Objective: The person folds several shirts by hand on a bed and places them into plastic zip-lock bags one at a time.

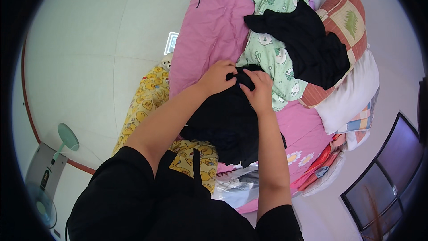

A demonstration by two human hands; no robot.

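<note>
Both hands, left hand [217, 76] and right hand [257, 90], pinch dark crumpled garment [225, 122] at top edge on pink bedsheet [214, 27].

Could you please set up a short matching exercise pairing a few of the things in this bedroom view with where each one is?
Things:
1. black garment
2. second black garment
3. green patterned cloth
4. fan

Places:
A. on the floor at the lower left
B. spread on the pink sheet, under a dark garment
C. under both hands, left hand and right hand
D. draped over the pillows at the upper right

Pairs: 1-C, 2-D, 3-B, 4-A
</note>
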